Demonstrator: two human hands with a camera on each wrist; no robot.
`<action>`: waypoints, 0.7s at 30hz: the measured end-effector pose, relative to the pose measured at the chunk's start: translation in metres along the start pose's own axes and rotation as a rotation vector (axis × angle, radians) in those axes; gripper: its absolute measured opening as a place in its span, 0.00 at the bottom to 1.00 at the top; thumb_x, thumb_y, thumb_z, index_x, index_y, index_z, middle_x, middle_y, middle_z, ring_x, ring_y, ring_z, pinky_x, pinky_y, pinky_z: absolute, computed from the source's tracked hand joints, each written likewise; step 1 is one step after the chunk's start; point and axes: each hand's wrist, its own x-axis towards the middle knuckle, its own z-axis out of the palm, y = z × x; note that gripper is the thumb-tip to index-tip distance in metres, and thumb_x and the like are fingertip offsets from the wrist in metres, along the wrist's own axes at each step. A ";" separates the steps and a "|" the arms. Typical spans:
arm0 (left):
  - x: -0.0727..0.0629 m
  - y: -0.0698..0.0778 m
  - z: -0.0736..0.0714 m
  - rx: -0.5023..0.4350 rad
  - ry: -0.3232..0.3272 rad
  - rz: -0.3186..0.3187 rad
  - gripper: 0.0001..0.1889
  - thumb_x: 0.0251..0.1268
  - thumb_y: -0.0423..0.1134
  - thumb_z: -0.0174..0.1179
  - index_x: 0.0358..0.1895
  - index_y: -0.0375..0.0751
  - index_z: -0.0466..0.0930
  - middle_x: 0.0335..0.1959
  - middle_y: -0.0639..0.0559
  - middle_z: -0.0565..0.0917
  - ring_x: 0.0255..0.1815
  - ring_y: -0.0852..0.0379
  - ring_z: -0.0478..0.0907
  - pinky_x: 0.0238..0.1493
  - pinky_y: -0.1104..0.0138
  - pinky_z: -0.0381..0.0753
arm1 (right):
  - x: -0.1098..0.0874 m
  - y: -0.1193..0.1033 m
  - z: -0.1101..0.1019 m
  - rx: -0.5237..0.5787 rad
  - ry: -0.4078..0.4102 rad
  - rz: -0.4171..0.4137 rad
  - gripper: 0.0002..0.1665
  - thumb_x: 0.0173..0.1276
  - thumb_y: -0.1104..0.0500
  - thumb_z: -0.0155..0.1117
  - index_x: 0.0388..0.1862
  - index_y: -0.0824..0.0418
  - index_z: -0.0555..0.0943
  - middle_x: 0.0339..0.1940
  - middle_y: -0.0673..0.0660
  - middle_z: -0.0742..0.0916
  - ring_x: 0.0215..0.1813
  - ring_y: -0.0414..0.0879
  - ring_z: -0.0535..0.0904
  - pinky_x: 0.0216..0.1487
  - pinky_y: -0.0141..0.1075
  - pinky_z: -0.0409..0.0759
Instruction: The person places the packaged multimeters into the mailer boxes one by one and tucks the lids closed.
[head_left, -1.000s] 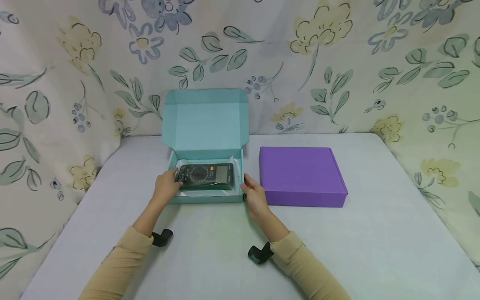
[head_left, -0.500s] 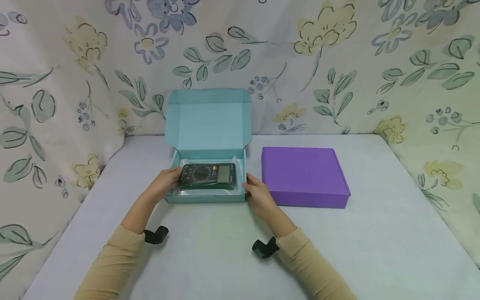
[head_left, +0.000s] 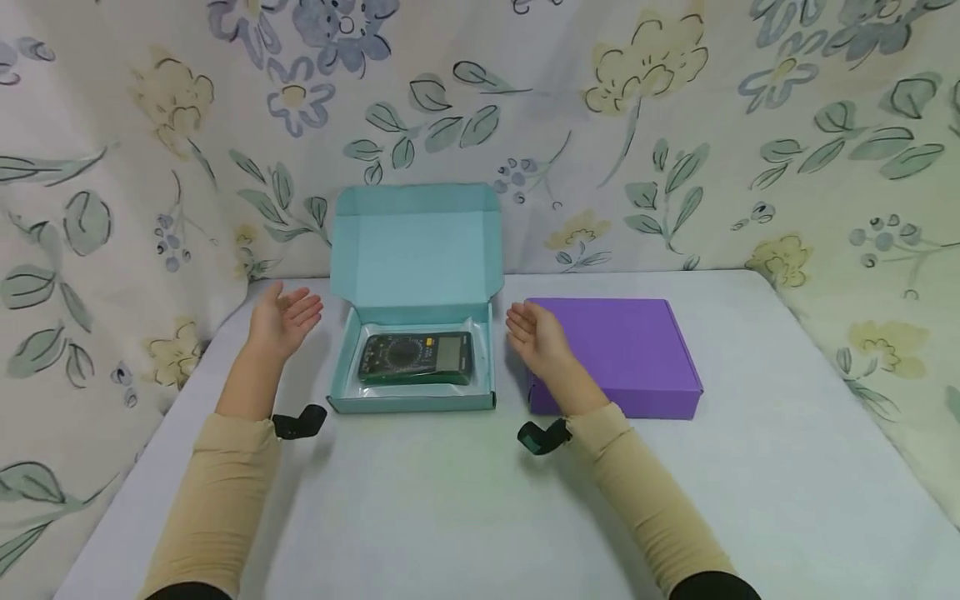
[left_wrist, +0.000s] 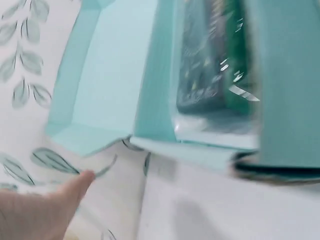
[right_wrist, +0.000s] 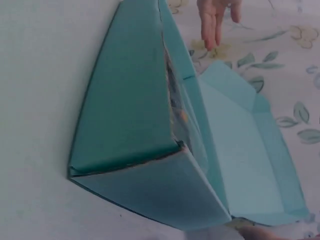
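Observation:
A teal cardboard box (head_left: 411, 404) stands on the table with its lid (head_left: 417, 258) raised at the back. Inside lies a black and green multimeter (head_left: 416, 358) in a clear plastic bag, its dial to the left and display to the right. My left hand (head_left: 279, 321) hovers left of the box, palm turned inward, fingers straight, holding nothing. On the other side my right hand (head_left: 538, 337) is raised between the teal box and the purple box, fingers extended and also holding nothing. The left wrist view catches only the thumb (left_wrist: 80, 187), off the box.
A closed purple box (head_left: 615, 350) sits right of the teal one, partly behind my right hand and forearm. White cloth covers the table (head_left: 450, 500). A floral curtain (head_left: 555, 125) hangs behind and along the sides.
Both hands have let go of the teal box's sides and moved up and away from it, the left one farther out to the left. The box and multimeter stay in place.

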 end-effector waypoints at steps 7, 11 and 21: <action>0.031 0.011 -0.011 -0.135 -0.108 -0.154 0.36 0.75 0.63 0.22 0.77 0.51 0.24 0.78 0.58 0.28 0.77 0.61 0.29 0.74 0.71 0.35 | 0.036 -0.010 0.005 0.188 0.024 0.047 0.35 0.82 0.48 0.31 0.78 0.67 0.46 0.80 0.61 0.50 0.79 0.50 0.44 0.77 0.39 0.42; 0.042 0.009 -0.009 -0.157 -0.167 -0.141 0.36 0.76 0.62 0.22 0.77 0.50 0.25 0.79 0.58 0.28 0.77 0.62 0.29 0.74 0.71 0.36 | 0.047 -0.010 0.003 0.261 0.025 0.059 0.36 0.81 0.46 0.30 0.79 0.65 0.45 0.80 0.59 0.49 0.79 0.49 0.43 0.77 0.38 0.42; 0.044 0.005 -0.010 -0.022 -0.231 -0.086 0.37 0.74 0.62 0.18 0.78 0.44 0.27 0.79 0.52 0.29 0.78 0.58 0.29 0.75 0.70 0.35 | 0.054 -0.003 0.009 0.247 -0.061 0.065 0.36 0.82 0.46 0.30 0.79 0.65 0.44 0.80 0.60 0.46 0.79 0.50 0.43 0.77 0.39 0.43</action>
